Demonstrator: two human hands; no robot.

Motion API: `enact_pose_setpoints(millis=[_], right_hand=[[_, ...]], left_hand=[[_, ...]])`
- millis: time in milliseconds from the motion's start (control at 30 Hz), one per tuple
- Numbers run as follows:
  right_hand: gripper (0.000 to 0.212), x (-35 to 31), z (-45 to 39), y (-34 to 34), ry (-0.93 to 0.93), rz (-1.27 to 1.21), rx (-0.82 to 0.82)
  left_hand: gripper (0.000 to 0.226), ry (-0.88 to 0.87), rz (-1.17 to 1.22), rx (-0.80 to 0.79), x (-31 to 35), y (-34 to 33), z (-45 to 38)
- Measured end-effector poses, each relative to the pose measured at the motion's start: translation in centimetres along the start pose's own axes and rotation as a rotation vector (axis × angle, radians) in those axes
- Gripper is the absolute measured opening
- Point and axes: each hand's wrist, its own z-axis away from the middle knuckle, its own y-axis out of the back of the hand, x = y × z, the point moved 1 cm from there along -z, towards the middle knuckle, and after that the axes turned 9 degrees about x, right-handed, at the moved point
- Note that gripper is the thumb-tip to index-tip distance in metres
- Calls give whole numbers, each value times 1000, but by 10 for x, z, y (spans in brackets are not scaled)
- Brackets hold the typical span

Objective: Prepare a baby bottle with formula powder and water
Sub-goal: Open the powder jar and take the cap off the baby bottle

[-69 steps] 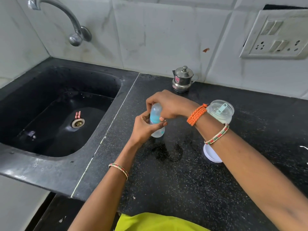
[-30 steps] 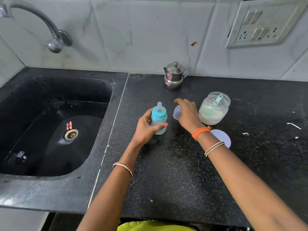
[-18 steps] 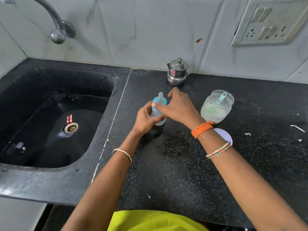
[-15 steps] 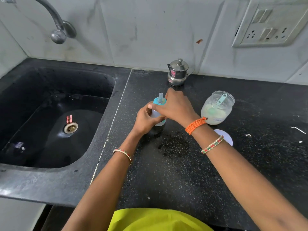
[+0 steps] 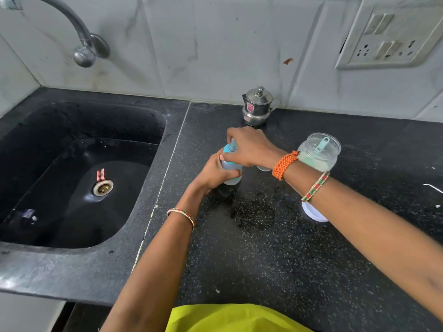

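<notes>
A small clear baby bottle (image 5: 232, 180) with a blue collar and teat stands upright on the black counter (image 5: 275, 248). My left hand (image 5: 215, 173) wraps around its body from the left. My right hand (image 5: 249, 147) covers its top, fingers closed on the blue collar. Right of the hands, an open clear jar of pale formula powder (image 5: 318, 152) holds a green scoop (image 5: 322, 143). The jar's white lid (image 5: 311, 213) lies flat on the counter, partly hidden under my right forearm. The bottle's clear cap (image 5: 262, 167) peeks out below my right wrist.
A black sink (image 5: 79, 178) with a steel drain fills the left side, under a steel tap (image 5: 82, 47). A small steel lidded pot (image 5: 257, 107) stands by the tiled wall. A socket panel (image 5: 388, 34) is on the wall at the upper right.
My right hand put the clear cap down on the counter, then came back over the bottle's blue top and closed on it. My left hand has kept hold of the bottle.
</notes>
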Motion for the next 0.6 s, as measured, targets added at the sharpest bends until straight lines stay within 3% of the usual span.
enact_pose_setpoints(millis=[133, 233, 267, 333, 467, 600], right_hand=[[40, 14, 12, -12, -182, -347, 150], [61, 13, 24, -26, -426, -568, 194], [61, 12, 24, -29, -489, -646, 177], [40, 7, 19, -26, -620, -897, 188], [16, 3, 11, -6, -616, -1036, 275], [8, -3, 12, 2, -588, -1136, 314]], left_hand=[[36, -12, 4, 128, 1, -9, 1], [34, -75, -55, 319, 12, -24, 4], [25, -99, -87, 370, 21, -28, 5], [19, -140, -190, 411, 40, -32, 5], [44, -131, -242, 385, 62, -23, 5], [30, -141, -279, 229, 81, -5, 8]])
